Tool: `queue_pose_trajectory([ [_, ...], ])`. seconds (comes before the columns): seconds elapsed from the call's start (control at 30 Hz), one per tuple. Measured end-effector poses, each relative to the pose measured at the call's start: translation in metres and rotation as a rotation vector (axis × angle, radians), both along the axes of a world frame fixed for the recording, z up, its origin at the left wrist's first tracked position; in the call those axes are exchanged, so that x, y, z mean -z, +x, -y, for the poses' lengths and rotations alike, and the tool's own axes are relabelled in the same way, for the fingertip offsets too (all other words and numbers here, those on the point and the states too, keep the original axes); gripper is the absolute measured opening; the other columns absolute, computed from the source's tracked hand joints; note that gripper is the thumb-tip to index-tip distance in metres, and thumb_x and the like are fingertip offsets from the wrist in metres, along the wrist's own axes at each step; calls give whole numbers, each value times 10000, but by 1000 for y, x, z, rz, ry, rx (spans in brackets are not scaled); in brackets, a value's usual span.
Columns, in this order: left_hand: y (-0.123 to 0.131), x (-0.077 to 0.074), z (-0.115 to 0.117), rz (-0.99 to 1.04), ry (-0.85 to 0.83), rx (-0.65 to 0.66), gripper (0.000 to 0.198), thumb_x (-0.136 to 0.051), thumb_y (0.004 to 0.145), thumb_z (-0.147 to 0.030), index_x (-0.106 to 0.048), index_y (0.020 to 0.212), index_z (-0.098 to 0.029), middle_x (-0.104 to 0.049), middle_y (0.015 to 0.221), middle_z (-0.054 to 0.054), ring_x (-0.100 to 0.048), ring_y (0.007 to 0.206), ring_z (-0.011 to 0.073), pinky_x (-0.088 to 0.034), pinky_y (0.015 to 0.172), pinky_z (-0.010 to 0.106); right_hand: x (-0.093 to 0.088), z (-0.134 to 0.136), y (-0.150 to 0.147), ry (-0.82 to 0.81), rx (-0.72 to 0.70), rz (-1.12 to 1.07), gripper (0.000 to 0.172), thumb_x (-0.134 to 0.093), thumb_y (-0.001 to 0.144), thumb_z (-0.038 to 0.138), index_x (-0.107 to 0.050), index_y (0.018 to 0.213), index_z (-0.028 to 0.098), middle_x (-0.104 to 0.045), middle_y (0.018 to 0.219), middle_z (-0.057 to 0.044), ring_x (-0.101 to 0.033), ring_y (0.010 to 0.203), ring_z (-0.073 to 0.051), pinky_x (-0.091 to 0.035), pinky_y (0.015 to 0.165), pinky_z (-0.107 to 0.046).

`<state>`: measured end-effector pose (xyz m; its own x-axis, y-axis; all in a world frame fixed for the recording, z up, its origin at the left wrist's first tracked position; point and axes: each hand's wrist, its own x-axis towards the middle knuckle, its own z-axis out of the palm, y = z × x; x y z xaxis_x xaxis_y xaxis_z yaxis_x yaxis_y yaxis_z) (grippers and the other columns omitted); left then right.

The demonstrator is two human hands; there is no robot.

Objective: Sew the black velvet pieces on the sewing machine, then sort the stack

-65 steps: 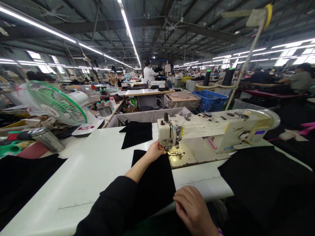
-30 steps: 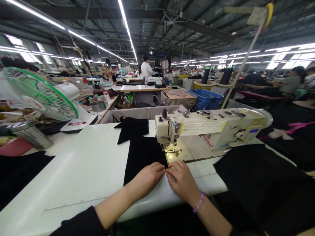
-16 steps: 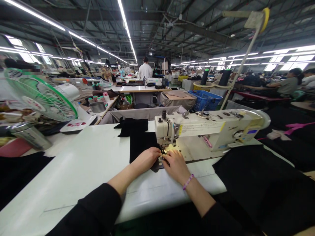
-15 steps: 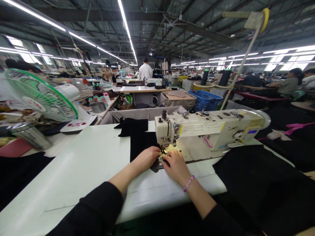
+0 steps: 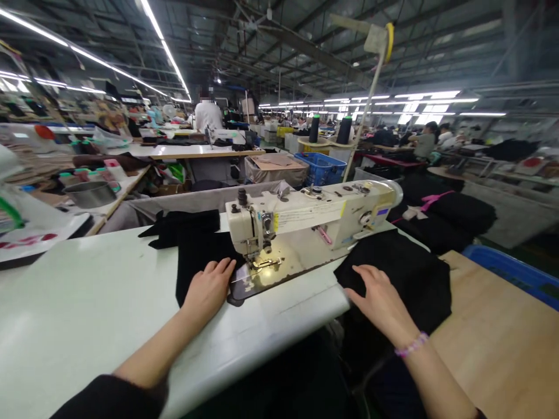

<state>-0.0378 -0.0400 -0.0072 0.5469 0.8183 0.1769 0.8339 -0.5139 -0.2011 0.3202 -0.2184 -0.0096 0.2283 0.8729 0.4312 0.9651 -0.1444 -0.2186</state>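
Resting the left hand (image 5: 209, 286), unclenched, on the black fabric panel (image 5: 191, 256) beside the cream metal sewing machine (image 5: 301, 196). Spreading the right hand (image 5: 379, 294), released, at the left edge of angular black cloth (image 5: 413, 270). With room between, along the glossy white tabletop (image 5: 271, 317).

Cloth (image 5: 190, 256) lies under the left hand (image 5: 209, 291), fabric (image 5: 410, 273) at the right hand (image 5: 379, 297); beyond, between them, the machine (image 5: 301, 212) on the table (image 5: 109, 302); farther back, a basket (image 5: 323, 169).

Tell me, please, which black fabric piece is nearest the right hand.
The black fabric piece by the sewing machine's handwheel end, at the right hand; the other pieces lie farther left or behind.
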Motion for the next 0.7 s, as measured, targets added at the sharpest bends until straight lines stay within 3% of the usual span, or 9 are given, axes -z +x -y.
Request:
queue_pose_trajectory([
  [0.13, -37, -10, -35, -14, -4, -168, 512, -267, 932, -101, -553, 1357, -123, -549, 1403, 160, -573, 1121, 345, -544, 707, 414, 15, 15, 20, -127, -35, 39, 245, -597, 810, 215, -652, 1040, 153, -660, 1045, -133, -623, 972, -306, -523, 869, -439],
  [0.2, -52, -14, -44, -5, -49, -247, 490, -281, 947, -148, -558, 1346, -90, -545, 1401, 187, -575, 1154, 354, -542, 789, 433, 21, 17, 20, -103, -69, -3, 180, -523, 854, 203, -665, 959, 174, -672, 983, -115, -632, 921, -280, -525, 851, -419],
  [0.27, -56, -17, -41, 9, -79, -262, 469, -342, 940, -204, -577, 1323, -69, -554, 1387, 210, -573, 1188, 361, -511, 907, 462, 23, 17, 21, -66, -80, -95, 217, -479, 894, 245, -687, 920, 189, -688, 975, -110, -645, 904, -270, -524, 847, -410],
  [0.4, -34, -24, 1, 103, -160, -35, 426, -431, 904, -280, -652, 1237, -134, -613, 1334, 168, -588, 1197, 333, -457, 1014, 476, 22, 19, 26, -48, -57, -398, 284, -528, 866, 408, -736, 821, 220, -723, 962, -89, -674, 890, -271, -524, 844, -397],
  [0.57, 0, -29, 58, 230, -318, 220, 355, -480, 906, -290, -679, 1188, -210, -684, 1231, 108, -645, 1117, 289, -426, 1061, 516, 16, 25, 39, -61, 90, -638, 361, -575, 763, 539, -727, 711, 215, -746, 849, -83, -692, 838, -284, -531, 791, -373],
  [0.63, 8, -30, 72, 266, -343, 296, 333, -482, 916, -270, -680, 1176, -204, -688, 1218, 114, -645, 1118, 290, -423, 1066, 536, 5, 29, 46, 89, 274, -573, 456, -499, 802, 570, -728, 779, 177, -742, 833, -119, -690, 815, -303, -529, 745, -390],
  [0.7, 16, -32, 84, 301, -364, 365, 324, -494, 916, -243, -667, 1185, -192, -692, 1201, 124, -646, 1108, 291, -440, 1055, 534, -11, 34, 49, 360, 510, -376, 540, -402, 872, 560, -720, 891, 124, -729, 846, -161, -679, 783, -321, -510, 679, -403],
])
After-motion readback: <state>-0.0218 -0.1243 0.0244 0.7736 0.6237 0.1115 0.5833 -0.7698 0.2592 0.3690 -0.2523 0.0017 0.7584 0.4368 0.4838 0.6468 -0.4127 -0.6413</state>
